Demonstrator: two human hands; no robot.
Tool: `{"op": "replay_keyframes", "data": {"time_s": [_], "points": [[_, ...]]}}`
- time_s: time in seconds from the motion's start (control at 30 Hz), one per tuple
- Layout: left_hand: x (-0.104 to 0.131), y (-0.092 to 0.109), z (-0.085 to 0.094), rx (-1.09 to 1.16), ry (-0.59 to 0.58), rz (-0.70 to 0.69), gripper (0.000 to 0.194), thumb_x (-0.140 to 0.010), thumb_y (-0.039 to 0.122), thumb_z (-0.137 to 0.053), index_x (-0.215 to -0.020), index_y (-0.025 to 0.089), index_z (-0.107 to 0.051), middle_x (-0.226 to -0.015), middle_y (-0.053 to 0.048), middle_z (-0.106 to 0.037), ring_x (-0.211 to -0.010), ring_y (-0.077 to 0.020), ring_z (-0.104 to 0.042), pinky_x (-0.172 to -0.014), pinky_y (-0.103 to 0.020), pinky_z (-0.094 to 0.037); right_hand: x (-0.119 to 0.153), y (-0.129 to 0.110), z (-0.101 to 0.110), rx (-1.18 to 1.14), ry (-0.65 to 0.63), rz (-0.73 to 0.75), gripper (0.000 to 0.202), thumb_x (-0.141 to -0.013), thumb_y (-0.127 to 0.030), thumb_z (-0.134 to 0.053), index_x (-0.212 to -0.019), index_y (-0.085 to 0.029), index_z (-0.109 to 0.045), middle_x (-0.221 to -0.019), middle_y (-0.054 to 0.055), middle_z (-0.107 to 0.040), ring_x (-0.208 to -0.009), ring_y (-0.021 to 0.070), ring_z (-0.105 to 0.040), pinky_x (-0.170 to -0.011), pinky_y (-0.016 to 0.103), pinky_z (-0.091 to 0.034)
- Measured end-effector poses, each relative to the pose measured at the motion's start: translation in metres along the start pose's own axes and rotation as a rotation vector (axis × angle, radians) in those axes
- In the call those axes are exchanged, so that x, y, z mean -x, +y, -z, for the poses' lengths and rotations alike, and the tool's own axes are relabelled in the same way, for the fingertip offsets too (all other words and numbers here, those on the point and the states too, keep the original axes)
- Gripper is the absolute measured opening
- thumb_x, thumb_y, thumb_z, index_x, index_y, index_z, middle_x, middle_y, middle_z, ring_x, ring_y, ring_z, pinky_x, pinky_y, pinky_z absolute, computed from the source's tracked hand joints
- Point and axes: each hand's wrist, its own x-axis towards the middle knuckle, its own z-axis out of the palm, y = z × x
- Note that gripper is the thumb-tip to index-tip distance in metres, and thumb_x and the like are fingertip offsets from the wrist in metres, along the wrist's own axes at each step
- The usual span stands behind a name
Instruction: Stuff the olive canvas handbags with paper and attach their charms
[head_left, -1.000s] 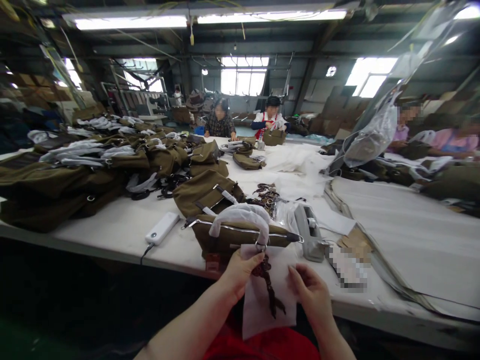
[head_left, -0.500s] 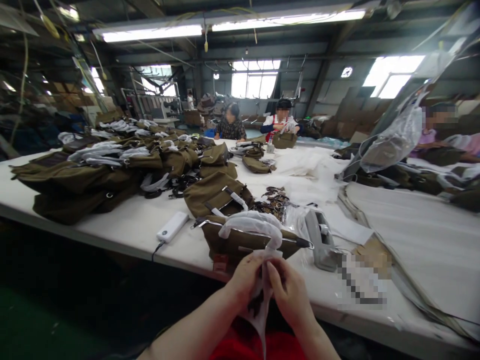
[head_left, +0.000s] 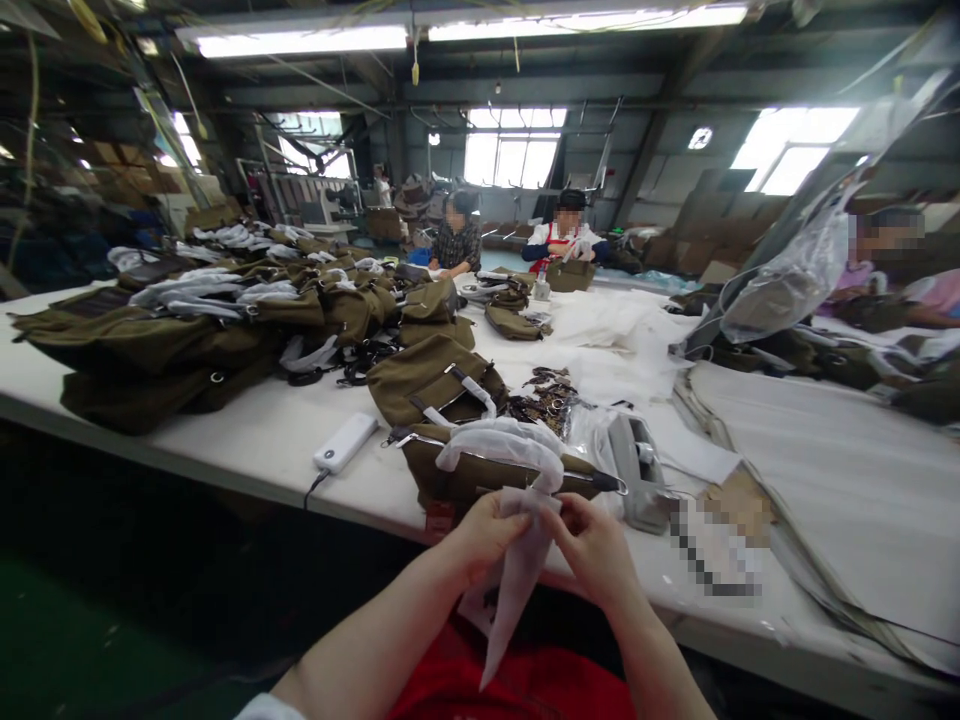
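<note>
The left hand [head_left: 487, 530] is pinching one white tissue sheet [head_left: 526, 555] between thumb and fingers, and the right hand [head_left: 592, 545] is gripping the same sheet's top edge. The sheet is hanging just in front of the olive handbag [head_left: 450, 475], by the base of its wrapped handle [head_left: 499, 442]. It is probably feeling light, limp and easily torn, so fingertips on the folded top edge are likely giving the safest hold. The handbag is looking soft and slack, its handle inviting the grip. Behind the handbag, one second olive bag [head_left: 416, 380] and one heap of charms [head_left: 551, 402] are lying. One grey tape dispenser [head_left: 637, 482] is sitting to its right, one white power bank [head_left: 346, 442] to its left. Farther left, overlapping olive bags [head_left: 187, 345] are defying an exact count. Well beyond it, two co-workers [head_left: 566, 252] are facing this way.
</note>
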Motion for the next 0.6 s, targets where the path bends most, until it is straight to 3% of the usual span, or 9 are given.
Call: {"op": "replay_keyframes", "data": {"time_s": [0.13, 0.27, 0.43, 0.6], "points": [[-0.003, 0.009, 0.009, -0.342, 0.001, -0.089, 0.027, -0.071, 0.026, -0.068, -0.094, 0.013, -0.073, -0.093, -0.007, -0.074, -0.086, -0.0227, -0.066, -0.08, -0.033, -0.048, -0.009, -0.01, -0.005, 0.185, -0.021, -0.017, 0.032, -0.082, -0.052, -0.059, -0.074, -0.021, -0.064, -0.054, -0.002, -0.056, -0.052, 0.0159, -0.054, -0.051, 0.027, -0.031], [-0.001, 0.022, 0.019, -0.79, 0.09, -0.121, 0.018, -0.074, 0.028, -0.064, -0.081, 0.014, -0.072, -0.078, -0.005, -0.072, -0.072, -0.0202, -0.063, -0.066, -0.029, -0.046, -0.011, -0.014, -0.007, 0.24, -0.063, -0.044, 0.03, -0.082, -0.05, -0.06, -0.074, -0.022, -0.065, -0.057, -0.001, -0.06, -0.056, 0.017, -0.057, -0.052, 0.027, -0.031], [0.003, 0.029, 0.019, -0.833, 0.133, -0.174, 0.016, -0.076, 0.028, -0.06, -0.077, 0.016, -0.071, -0.071, -0.001, -0.07, -0.064, -0.0166, -0.059, -0.057, -0.025, -0.039, -0.012, -0.018, -0.005, 0.361, -0.118, 0.001, 0.04, -0.086, -0.055, -0.053, -0.068, -0.022, -0.064, -0.06, 0.004, -0.065, -0.057, 0.0197, -0.059, -0.052, 0.029, -0.03], [0.005, 0.031, 0.015, -0.895, 0.115, -0.242, 0.017, -0.08, 0.027, -0.058, -0.077, 0.017, -0.072, -0.072, -0.003, -0.071, -0.064, -0.0176, -0.059, -0.057, -0.026, -0.036, -0.016, -0.013, -0.008, 0.258, -0.149, -0.027, 0.039, -0.084, -0.053, -0.053, -0.066, -0.021, -0.065, -0.055, 0.002, -0.062, -0.053, 0.0193, -0.059, -0.049, 0.028, -0.031]]}}
